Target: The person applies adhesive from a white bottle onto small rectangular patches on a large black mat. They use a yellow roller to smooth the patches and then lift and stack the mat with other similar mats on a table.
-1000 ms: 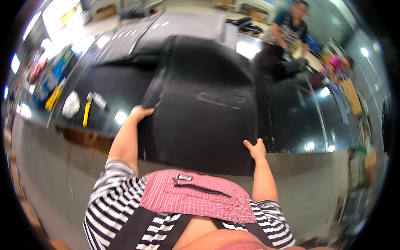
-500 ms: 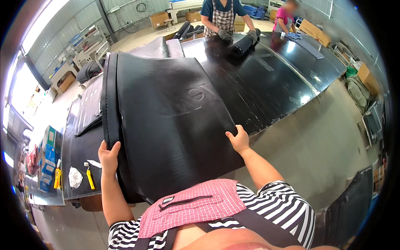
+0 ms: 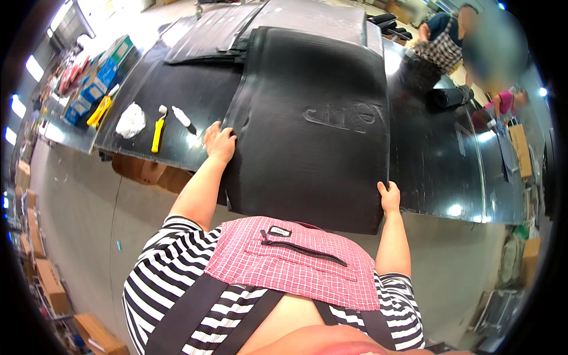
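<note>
A large black leather-like sheet (image 3: 313,160) with an embossed mark lies over the dark table (image 3: 183,83), its near end hanging past the front edge by my apron. At its left edge my left hand (image 3: 219,144) touches the side, fingers apart and partly curled on the tabletop. My right hand (image 3: 389,198) pinches the right edge near the front corner, thumb on the top face. What lies beneath the sheet is hidden. Left of my left hand are a white-capped marker-like tube (image 3: 182,117), a yellow-handled roller (image 3: 158,130) and a crumpled white wad (image 3: 131,121).
Grey-black sheets (image 3: 313,21) are stacked at the back of the table. Blue boxes (image 3: 97,89) and a yellow-handled tool (image 3: 100,111) sit far left. At the right, a person in a checked apron (image 3: 441,50) stands by a black roll (image 3: 448,97); another wears pink (image 3: 504,103).
The view has turned left. The black sheet has come down flatter onto the table, with its bound left edge no longer showing. My left hand's fingers have loosened; the right keeps its edge.
</note>
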{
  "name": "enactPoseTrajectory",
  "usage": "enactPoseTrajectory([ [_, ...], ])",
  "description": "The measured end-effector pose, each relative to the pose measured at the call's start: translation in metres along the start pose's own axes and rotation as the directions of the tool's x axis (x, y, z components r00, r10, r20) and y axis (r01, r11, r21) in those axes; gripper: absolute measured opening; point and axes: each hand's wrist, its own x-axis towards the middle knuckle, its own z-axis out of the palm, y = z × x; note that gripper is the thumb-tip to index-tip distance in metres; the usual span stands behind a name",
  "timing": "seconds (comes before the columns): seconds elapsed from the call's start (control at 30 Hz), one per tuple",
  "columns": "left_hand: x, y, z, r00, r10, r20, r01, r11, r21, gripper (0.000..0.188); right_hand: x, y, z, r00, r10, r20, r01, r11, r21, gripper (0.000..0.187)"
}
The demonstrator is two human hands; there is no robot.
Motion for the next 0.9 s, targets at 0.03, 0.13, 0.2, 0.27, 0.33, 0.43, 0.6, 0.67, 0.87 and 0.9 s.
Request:
enactPoseTrajectory([
  [0.03,0.006,0.006,-0.006,0.995,0.039,0.096,-0.035,0.998,-0.05,0.027,0.0,-0.001,-0.003,0.999,0.039,0.017,-0.039,0.999,-0.003,0.039],
  [0.13,0.022,0.008,0.012,0.981,-0.105,0.166,0.144,0.96,-0.24,0.039,0.004,-0.029,0.011,0.997,0.08,0.007,-0.079,0.986,-0.146,0.037],
  [0.2,0.044,0.03,0.015,0.909,-0.23,0.347,0.358,0.857,-0.371,0.053,0.004,-0.025,0.007,0.994,0.062,-0.086,-0.088,0.936,-0.341,0.042],
  [0.27,0.062,0.051,0.005,0.781,-0.271,0.562,0.584,0.635,-0.506,0.087,-0.013,-0.055,0.016,0.98,0.126,-0.156,-0.194,0.795,-0.574,0.066],
  [0.33,0.081,0.039,0.025,0.842,-0.218,0.493,0.499,0.663,-0.559,0.097,-0.02,-0.083,0.026,0.968,0.029,-0.248,-0.189,0.735,-0.651,0.074],
  [0.43,0.114,0.06,0.025,0.644,-0.052,0.763,0.698,0.448,-0.559,0.086,-0.026,-0.074,0.023,0.943,0.014,-0.331,-0.21,0.799,-0.564,0.081],
  [0.6,0.169,0.091,-0.011,0.69,0.048,0.722,0.669,0.339,-0.662,0.067,-0.012,-0.059,0.036,0.954,-0.06,-0.295,-0.095,0.869,-0.485,0.082],
  [0.67,0.174,0.149,-0.059,0.738,0.32,0.594,0.475,0.378,-0.794,0.059,-0.009,-0.063,0.029,0.967,-0.04,-0.25,-0.112,0.818,-0.564,0.084],
  [0.87,0.166,0.29,-0.206,0.903,0.308,0.299,0.189,0.339,-0.921,0.044,-0.005,-0.034,-0.007,0.973,-0.089,-0.212,-0.066,0.774,-0.629,0.075],
  [0.9,0.166,0.296,-0.216,0.842,0.422,0.337,0.315,0.123,-0.941,0.046,0.0,-0.019,-0.022,0.968,-0.089,-0.236,-0.061,0.826,-0.56,0.068],
])
